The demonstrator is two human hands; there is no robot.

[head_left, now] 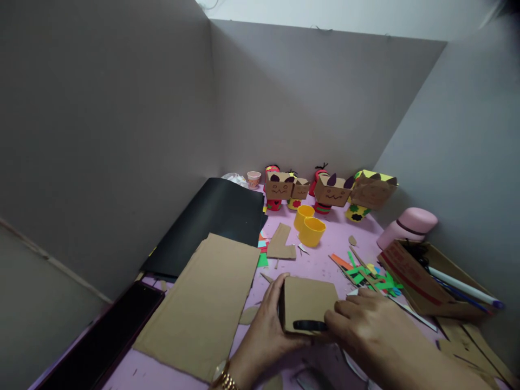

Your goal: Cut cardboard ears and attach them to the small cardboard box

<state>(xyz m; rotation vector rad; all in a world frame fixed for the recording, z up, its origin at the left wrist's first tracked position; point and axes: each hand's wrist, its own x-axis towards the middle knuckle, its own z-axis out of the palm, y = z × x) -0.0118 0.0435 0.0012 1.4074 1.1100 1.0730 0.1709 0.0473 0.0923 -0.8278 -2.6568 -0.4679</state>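
Near the front of the table, my left hand (264, 319) grips a small cardboard box (311, 298) from its left side, thumb at the upper corner. A gold watch circles that wrist. Along the box's near edge lies a black elongated piece (309, 325); its exact kind is unclear. My right hand (361, 319) is closed at the box's right side, its curled fingertips at the right end of the black piece. The box's underside is hidden. Left of it lies a large flat cardboard sheet (199, 309).
Behind stand several decorated cups with cardboard-box heads (333, 190), and yellow rings (312, 232). Paper scraps (371, 276) lie right of centre. At right are a pink bottle (410, 225) and an open box (410, 295) with pens. Black sheets (219, 216) and a phone (109, 336) lie left.
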